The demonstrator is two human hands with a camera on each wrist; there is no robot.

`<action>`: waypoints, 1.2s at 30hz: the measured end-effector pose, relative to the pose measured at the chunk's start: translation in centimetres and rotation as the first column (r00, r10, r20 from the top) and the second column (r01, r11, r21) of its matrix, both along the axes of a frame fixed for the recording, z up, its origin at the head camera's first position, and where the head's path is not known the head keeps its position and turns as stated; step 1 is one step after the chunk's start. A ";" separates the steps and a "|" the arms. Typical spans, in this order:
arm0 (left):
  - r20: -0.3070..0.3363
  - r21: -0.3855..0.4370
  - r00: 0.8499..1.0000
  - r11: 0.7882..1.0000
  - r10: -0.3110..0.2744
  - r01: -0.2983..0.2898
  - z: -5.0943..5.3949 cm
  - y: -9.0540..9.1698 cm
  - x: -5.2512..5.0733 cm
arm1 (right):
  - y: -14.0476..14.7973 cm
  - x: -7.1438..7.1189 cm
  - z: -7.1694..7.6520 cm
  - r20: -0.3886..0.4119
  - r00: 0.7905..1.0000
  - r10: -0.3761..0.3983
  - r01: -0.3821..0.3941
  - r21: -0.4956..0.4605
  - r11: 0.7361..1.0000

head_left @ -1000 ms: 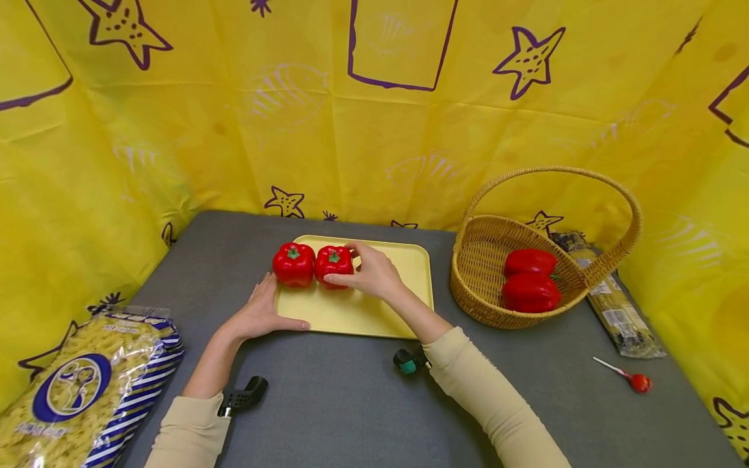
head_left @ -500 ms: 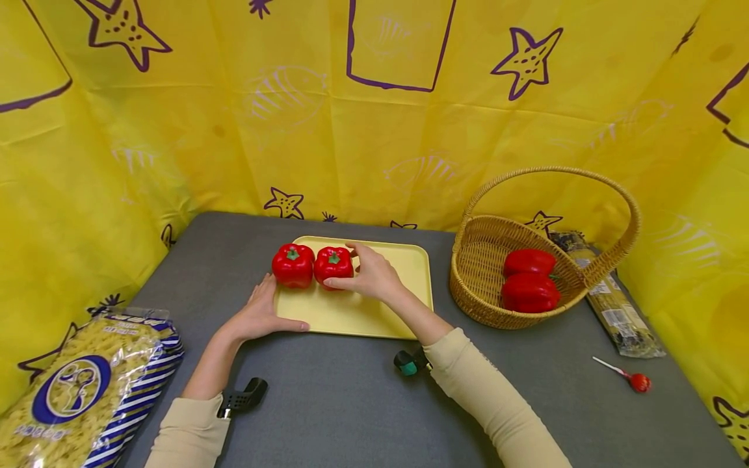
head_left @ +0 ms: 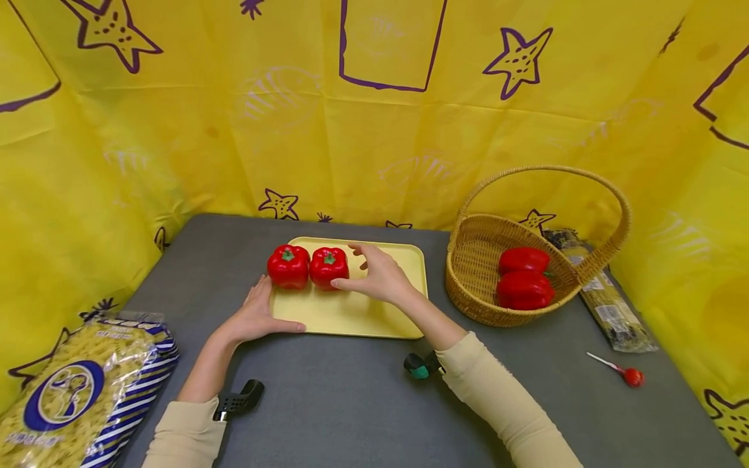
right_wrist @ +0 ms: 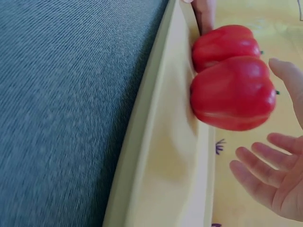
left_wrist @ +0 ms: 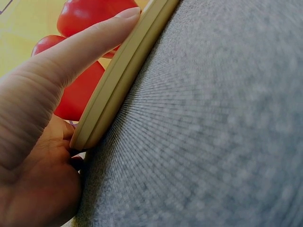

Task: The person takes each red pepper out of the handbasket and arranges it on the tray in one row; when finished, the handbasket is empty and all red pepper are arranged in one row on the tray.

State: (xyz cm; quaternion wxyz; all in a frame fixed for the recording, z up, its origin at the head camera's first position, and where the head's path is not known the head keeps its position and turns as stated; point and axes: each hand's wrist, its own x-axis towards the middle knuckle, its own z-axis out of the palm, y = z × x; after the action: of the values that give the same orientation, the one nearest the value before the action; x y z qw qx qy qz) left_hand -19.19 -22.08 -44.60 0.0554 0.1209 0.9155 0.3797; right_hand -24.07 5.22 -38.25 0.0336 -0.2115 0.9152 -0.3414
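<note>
Mid-frame, right grip [head_left: 379, 278] released beside nearest red pepper [head_left: 326, 268]; left grip [head_left: 253, 316] unclenched against lower-left corner of tray [head_left: 363, 318], presumably steadying it.

Seems, though screened off from wider view, a recording booth: walled from nine to three o'clock with printed yellow cloth [head_left: 363, 143], furnished with a grey table [head_left: 328, 403] at six, fitted with wrist cameras [head_left: 242, 397] at seven and five.

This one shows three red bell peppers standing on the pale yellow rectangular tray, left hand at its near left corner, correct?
Not three: the head view shows two red bell peppers standing on the yellow tray, left hand at its near left corner.
</note>
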 end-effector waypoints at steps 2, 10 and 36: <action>0.002 -0.001 1.000 1.000 0.002 -0.002 -0.1 0.0 0.0 | 0.5 0.2 0.3 -0.011 1.000 0.003 -0.003 -0.007 1.000; -0.020 -0.008 1.000 1.000 0.001 -0.001 -0.2 -0.3 0.0 | 3.1 1.3 1.4 -0.092 0.996 0.020 -0.021 -0.013 1.000; 0.005 -0.012 1.000 1.000 -0.011 0.011 0.2 -0.1 -0.2 | 14.3 3.7 2.8 -0.323 0.937 -0.135 0.135 -0.023 0.991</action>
State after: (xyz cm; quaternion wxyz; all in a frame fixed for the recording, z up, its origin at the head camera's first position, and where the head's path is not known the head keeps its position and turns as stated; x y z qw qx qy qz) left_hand -19.36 -22.14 -44.41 0.0604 0.1246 0.9170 0.3740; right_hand -20.42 19.54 -35.43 -0.1409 -0.2013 0.9206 -0.3036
